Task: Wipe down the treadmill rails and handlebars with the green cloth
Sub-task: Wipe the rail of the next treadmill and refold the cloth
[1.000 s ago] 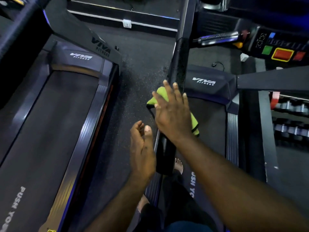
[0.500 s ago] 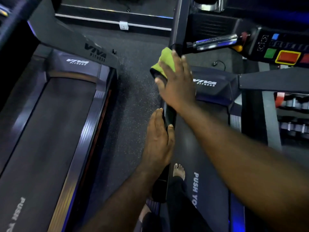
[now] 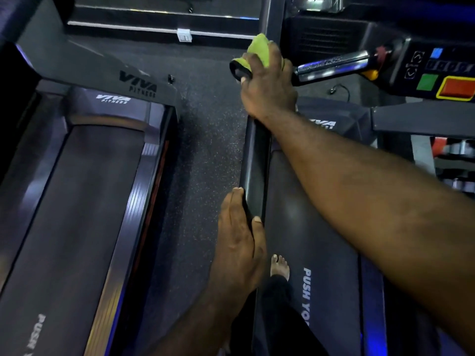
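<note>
- You stand barefoot on a dark treadmill (image 3: 321,227). Its belt runs away from you, and the words "PUSH YO…" are printed by your foot (image 3: 279,267).
- A second treadmill (image 3: 84,201) lies to your left across a strip of speckled floor, well apart from you.
- The black side rail (image 3: 253,170) of your machine rises from near your left hip towards the console (image 3: 437,73).
- Your right hand (image 3: 267,91) reaches across to the rail's upper end, with the fingers curled over the green cloth (image 3: 259,47). They clamp the cloth against the rail, so pressure likely falls on the wiping face.
- Your left hand (image 3: 239,237) sits lower on the same rail, fingers outside and thumb on top, closed round it. This looks like a steadying hold.
- A silver handlebar (image 3: 331,65) juts out just beside your right hand and looks like the nearest part to wipe next.
- No bucket, bin or other container is in view.
</note>
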### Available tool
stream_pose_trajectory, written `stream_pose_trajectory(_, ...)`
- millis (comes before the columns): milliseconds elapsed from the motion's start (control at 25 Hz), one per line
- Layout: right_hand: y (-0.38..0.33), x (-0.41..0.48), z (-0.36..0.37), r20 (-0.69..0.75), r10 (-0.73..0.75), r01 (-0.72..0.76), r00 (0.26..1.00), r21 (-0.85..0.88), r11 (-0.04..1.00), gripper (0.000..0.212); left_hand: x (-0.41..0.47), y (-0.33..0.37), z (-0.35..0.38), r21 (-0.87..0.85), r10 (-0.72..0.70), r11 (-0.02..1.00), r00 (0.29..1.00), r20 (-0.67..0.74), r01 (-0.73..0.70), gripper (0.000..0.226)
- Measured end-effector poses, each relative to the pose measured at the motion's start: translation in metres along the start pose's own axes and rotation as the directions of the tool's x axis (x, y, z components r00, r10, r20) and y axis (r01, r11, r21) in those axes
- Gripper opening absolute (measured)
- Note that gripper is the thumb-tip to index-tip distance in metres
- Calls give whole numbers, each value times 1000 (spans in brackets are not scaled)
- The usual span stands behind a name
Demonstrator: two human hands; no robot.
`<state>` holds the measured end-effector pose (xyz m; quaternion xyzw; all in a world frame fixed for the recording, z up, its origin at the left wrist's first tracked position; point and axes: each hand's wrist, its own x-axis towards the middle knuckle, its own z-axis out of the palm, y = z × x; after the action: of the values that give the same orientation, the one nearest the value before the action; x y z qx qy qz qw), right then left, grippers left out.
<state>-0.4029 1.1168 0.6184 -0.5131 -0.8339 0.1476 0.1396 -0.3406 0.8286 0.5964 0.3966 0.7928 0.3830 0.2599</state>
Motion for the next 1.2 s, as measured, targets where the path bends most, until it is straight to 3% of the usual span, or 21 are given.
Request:
stream_pose_trajectory(80,6,2,-1,-9,10,-9,1000,87,996,50,0,2,0,7,22,1000,1000,-3,-22,60)
stream_pose_trajectory(160,14,-32,-1,-34,70,-54,997,332,942,54,0,1,-1,10,36,999,999,-13,-36,59)
stream_pose_trajectory(280,23,-151,7,67,179,-182,982,622,761,60,1,-4,-2,-10,87,996,996,-33,-87,54)
stream_pose_trajectory(400,22,-224,4,119,129,-173,985,769,615,59,1,-5,-4,-26,106,994,994,-9,-106,52)
stream_pose_trajectory(560,27,-115,25,32,228,-150,973,839,522,62,2,-4,-3,33,52,998,998,-21,-51,54)
stream_pose_trajectory(720,47,-36,33,147,300,-260,943,888,380,72,4,-1,-2,93,61,994,998,-34,-57,53)
stream_pose_trajectory(800,48,-76,36,162,247,-241,956,909,339,76,2,2,-3,111,64,992,997,-46,-58,53)
stream_pose_trajectory(920,42,-219,32,375,199,-413,906,886,211,67,3,4,-5,129,73,989,997,-33,-68,53)
stream_pose_trajectory(1000,33,-268,17,330,198,-376,923,882,285,52,4,2,-4,120,57,991,998,-18,-54,54)
stream_pose_trajectory(1040,32,-249,14,310,202,-364,929,862,352,51,4,3,-5,120,44,992,999,-17,-42,54)
stream_pose_trajectory(1080,33,-213,17,276,237,-353,932,844,403,54,3,4,-4,122,32,992,999,-15,-30,54)
stream_pose_trajectory(1200,50,-78,37,334,371,-469,866,799,376,57,4,6,-4,127,20,992,1000,-18,-18,54)
